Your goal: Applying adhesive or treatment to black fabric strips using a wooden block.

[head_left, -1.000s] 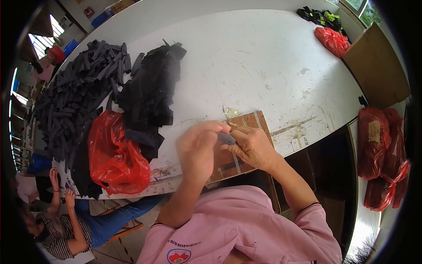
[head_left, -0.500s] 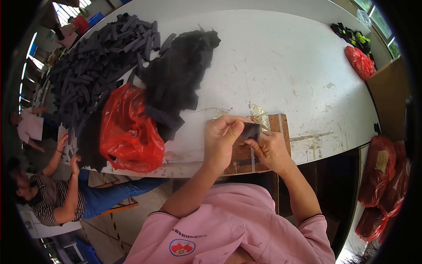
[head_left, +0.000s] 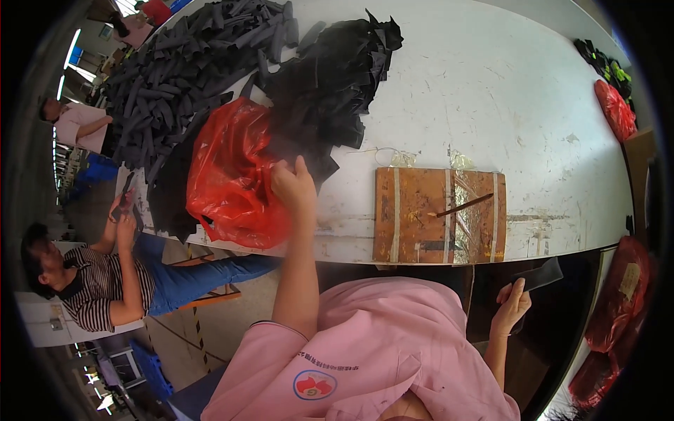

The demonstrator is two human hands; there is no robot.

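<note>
Both hands have parted since 0.5 s ago, when they met over the taped wooden board (head_left: 421,202): the right hand (head_left: 511,306) has swung to its 5 o'clock, beyond the edge of the white table (head_left: 533,140), and the left hand (head_left: 293,185) to its 9 o'clock. Pinched between right thumb and fingers, a flat dark strip (head_left: 542,274) points toward 2 o'clock. Left fingers bend at the 3 o'clock side of the red plastic bag (head_left: 235,161); I cannot tell whether they grip anything. Across the board slants a thin brown stick (head_left: 465,205). Farther off, black sheet pieces (head_left: 330,77) lie at 11 o'clock, curled dark strips (head_left: 175,84) at 10.
</note>
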